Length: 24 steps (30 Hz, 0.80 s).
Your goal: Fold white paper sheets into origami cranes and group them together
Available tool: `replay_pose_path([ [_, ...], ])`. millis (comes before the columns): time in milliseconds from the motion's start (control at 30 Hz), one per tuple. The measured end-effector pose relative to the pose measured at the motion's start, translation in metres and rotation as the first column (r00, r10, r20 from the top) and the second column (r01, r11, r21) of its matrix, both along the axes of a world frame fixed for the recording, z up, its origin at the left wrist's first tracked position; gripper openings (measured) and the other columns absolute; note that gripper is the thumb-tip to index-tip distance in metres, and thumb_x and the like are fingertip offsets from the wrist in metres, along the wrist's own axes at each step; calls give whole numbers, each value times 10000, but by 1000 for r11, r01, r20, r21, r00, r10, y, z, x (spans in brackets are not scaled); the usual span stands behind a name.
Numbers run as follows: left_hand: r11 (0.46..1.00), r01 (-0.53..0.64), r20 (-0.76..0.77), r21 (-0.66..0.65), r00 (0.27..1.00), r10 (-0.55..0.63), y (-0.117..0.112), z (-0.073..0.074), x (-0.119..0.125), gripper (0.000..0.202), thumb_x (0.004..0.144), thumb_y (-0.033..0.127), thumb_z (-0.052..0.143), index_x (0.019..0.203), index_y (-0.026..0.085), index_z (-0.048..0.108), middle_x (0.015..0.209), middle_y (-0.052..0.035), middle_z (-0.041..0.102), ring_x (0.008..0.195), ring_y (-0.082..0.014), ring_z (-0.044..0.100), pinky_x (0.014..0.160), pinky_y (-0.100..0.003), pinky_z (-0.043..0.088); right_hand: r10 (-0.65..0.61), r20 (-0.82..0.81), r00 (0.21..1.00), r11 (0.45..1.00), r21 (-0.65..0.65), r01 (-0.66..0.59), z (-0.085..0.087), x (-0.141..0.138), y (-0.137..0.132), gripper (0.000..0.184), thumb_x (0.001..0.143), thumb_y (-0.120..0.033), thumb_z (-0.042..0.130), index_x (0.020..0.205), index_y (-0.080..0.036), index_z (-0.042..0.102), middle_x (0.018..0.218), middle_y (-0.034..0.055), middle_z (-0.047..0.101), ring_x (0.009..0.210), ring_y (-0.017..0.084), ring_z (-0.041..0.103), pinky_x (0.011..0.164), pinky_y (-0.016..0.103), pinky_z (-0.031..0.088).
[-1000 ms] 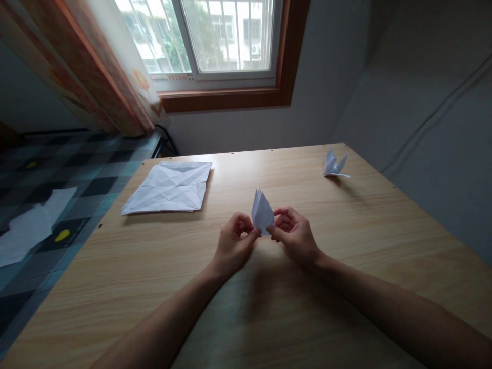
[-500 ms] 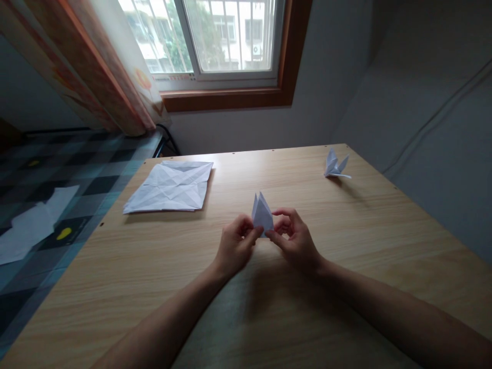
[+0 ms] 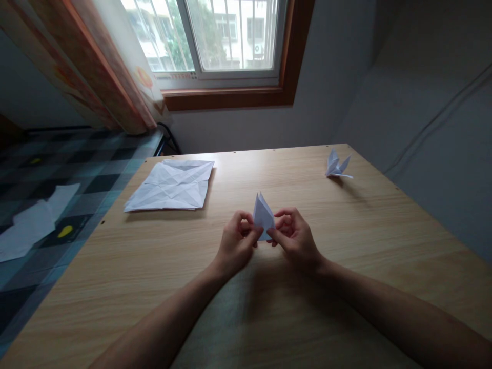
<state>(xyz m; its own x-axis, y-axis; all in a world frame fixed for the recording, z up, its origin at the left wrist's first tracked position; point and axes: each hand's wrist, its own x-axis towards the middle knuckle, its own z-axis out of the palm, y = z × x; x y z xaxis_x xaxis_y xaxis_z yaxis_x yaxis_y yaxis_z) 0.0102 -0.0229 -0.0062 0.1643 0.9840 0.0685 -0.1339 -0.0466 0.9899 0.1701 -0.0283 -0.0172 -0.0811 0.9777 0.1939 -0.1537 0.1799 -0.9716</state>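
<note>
A small white folded paper piece (image 3: 263, 215), pointed upward with two tips, is pinched at its base by the left hand (image 3: 235, 246) and right hand (image 3: 294, 238), fingers closed, above the wooden table (image 3: 346, 230).

- Folded paper (image 3: 263, 215), mid-desk: lower tip hidden behind the fingers of the left grip (image 3: 235, 245) and right grip (image 3: 296, 241); inner layers cannot be told.
- Desk (image 3: 154, 266): near edge cut off by the bottom border, along with both forearms.
- Small paper figure (image 3: 337, 166), desk's far right: too small to tell its form.
- White sheet (image 3: 34, 223), on the floor left of the desk: cut off at the left border.
</note>
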Motion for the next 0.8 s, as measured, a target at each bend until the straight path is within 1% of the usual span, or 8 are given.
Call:
replay_pose_path([
  [100, 1000, -8, -10, -14, 1000, 8, -1, 0, 0, 316, 781, 322, 702, 938, 220, 448, 556, 82, 580, 435, -68, 466, 473, -169, 366, 5, -55, 998, 995, -100, -10, 2, 0, 2, 468, 720, -359, 791, 1044, -237, 476, 639, -102, 559, 481, 115, 628, 453, 215, 515],
  [167, 1000, -20, -65, 13, 998, 20, -1, 0, -1, 417, 785, 299, 698, 1116, 221, 457, 575, 78, 591, 458, -81, 491, 487, -178, 385, 25, -54, 998, 986, -166, -34, 3, 1, 3, 501, 681, -370, 820, 1044, -214, 512, 637, -90, 579, 477, 125, 635, 441, 220, 509],
  [233, 999, -14, -146, 53, 989, 22, -1, 1, -2, 579, 799, 272, 682, 1301, 218, 399, 597, 72, 601, 484, -96, 519, 510, -193, 413, 55, -17, 998, 978, -199, -57, 4, 1, 4, 440, 670, -401, 825, 953, -179, 573, 625, -56, 612, 483, 131, 637, 444, 225, 507],
  [300, 996, 5, -218, 86, 976, 14, 0, 2, -3, 600, 820, 267, 657, 1356, 201, 397, 587, 71, 588, 494, -103, 531, 525, -204, 424, 72, 18, 997, 975, -211, -67, 6, 2, 4, 382, 680, -446, 810, 819, -163, 595, 585, -28, 626, 476, 133, 630, 446, 228, 500],
  [367, 994, 24, -274, 109, 962, 7, 0, 4, -4, 458, 836, 291, 640, 1260, 170, 516, 562, 65, 561, 494, -100, 521, 519, -202, 405, 73, 23, 997, 974, -216, -66, 8, 2, 4, 388, 677, -479, 804, 741, -166, 584, 544, -19, 625, 460, 137, 622, 439, 232, 492],
  [433, 991, 45, -320, 123, 947, -3, 1, 6, -5, 285, 827, 324, 656, 1048, 144, 632, 545, 57, 530, 490, -88, 487, 497, -194, 363, 62, 8, 998, 974, -218, -58, 9, 2, 5, 403, 659, -489, 814, 716, -171, 573, 536, -15, 631, 455, 141, 621, 435, 237, 492],
  [533, 989, 89, -344, 117, 938, -43, 2, 5, -6, 209, 792, 333, 696, 843, 133, 665, 526, 55, 494, 476, -71, 428, 467, -186, 308, 35, -22, 999, 976, -215, -39, 9, 3, 5, 399, 652, -476, 822, 708, -172, 570, 557, -7, 649, 469, 145, 628, 442, 242, 498],
  [800, 993, 116, -188, -3, 975, -115, 5, 6, -8, 246, 766, 359, 722, 794, 140, 613, 620, -19, 649, 521, -105, 554, 508, -200, 408, 103, -36, 994, 967, -229, -108, 8, 3, 6, 344, 659, -383, 837, 823, -151, 644, 629, 1, 677, 542, 132, 645, 489, 227, 514],
])
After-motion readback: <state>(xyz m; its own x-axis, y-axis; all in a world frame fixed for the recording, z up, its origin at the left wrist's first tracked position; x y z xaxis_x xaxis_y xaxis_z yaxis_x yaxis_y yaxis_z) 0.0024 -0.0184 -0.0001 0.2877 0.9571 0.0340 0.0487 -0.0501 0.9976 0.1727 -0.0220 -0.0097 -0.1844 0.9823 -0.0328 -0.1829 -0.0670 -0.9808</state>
